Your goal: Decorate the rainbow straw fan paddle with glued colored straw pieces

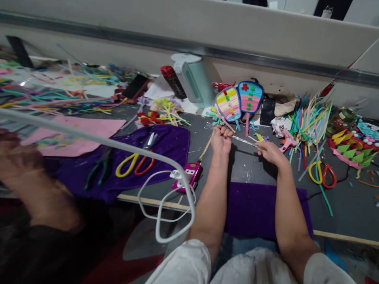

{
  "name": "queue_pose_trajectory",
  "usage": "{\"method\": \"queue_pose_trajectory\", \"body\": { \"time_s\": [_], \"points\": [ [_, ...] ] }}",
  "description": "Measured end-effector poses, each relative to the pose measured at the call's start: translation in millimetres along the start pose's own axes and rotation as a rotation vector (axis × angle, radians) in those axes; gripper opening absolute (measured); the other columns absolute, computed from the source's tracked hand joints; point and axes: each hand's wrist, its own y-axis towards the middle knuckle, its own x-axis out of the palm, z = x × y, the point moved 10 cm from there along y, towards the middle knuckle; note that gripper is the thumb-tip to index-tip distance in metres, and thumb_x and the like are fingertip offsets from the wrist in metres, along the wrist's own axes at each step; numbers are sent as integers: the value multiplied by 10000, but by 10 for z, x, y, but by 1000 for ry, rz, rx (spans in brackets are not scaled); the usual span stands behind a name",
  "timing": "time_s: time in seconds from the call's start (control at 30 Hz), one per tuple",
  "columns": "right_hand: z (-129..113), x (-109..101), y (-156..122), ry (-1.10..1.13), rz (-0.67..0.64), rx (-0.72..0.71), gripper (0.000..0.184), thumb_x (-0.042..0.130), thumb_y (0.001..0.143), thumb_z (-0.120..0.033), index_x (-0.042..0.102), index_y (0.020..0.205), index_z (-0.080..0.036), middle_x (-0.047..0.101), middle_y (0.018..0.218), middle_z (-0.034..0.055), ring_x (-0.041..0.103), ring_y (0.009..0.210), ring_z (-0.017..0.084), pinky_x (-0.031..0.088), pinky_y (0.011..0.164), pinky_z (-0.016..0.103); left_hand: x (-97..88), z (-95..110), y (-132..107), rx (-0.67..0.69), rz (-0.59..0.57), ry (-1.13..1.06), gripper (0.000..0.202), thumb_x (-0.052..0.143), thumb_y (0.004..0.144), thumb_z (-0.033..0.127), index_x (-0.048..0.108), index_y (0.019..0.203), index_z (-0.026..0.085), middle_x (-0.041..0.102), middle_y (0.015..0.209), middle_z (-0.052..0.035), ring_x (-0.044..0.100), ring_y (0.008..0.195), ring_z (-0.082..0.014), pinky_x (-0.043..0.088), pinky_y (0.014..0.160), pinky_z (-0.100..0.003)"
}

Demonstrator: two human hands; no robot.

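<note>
Between my two hands stretches a bundle of thin shiny wires (244, 141), its loose ends fanning out past my left hand. The fingers of my left hand (221, 139) are closed round one part of the bundle. My right hand (270, 152) pinches the other end. Just beyond them stand two fan-shaped craft pieces, one yellow and pink (228, 104) and one blue and pink (250, 96). A pink glue gun (288, 141) lies to the right of my right hand. Below my hands a purple cloth (254, 207) hangs over the table's front edge.
A magenta power strip (189, 176) with a white cable (174, 161) is left of my left forearm. Scissors (136, 161) and pliers (100, 167) lie on purple fabric. More scissors (322, 173) lie right. A co-worker's hand (17, 157) is far left. A kettle (194, 79) stands behind.
</note>
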Motion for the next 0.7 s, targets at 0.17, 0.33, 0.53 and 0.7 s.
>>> {"method": "queue_pose_trajectory", "body": {
  "time_s": [0.17, 0.33, 0.53, 0.7],
  "points": [
    [-39, -18, -17, 28, -27, -25, 227, 455, 817, -75, 586, 702, -222, 648, 720, 22, 580, 726, 191, 365, 712, 268, -73, -24, 66, -61, 13, 6, 396, 473, 1059, 420, 483, 724, 208, 334, 556, 58, 339, 463, -85, 408, 505, -215],
    [101, -85, -20, 107, 19, 31, 213, 470, 825, -125, 628, 709, -207, 647, 664, 5, 554, 663, 175, 357, 675, 268, -189, -86, 116, 9, 86, 195, 405, 592, 957, 593, 575, 881, 195, 649, 809, -32, 659, 729, -138, 567, 748, -314],
    [314, -149, -40, 160, 94, 97, 227, 468, 793, -120, 657, 695, -196, 645, 631, -7, 539, 622, 156, 350, 643, 265, -357, 109, 71, 284, 209, 458, 391, 839, 733, 449, 572, 868, 198, 592, 747, 43, 590, 606, -79, 479, 544, -192],
    [308, -130, -38, 158, 78, 118, 220, 472, 778, -111, 642, 666, -194, 654, 638, -4, 543, 621, 152, 358, 656, 269, -329, 180, 75, 353, 181, 400, 355, 872, 661, 380, 635, 828, 175, 608, 700, 49, 580, 589, -72, 510, 581, -202]
  ]
}}
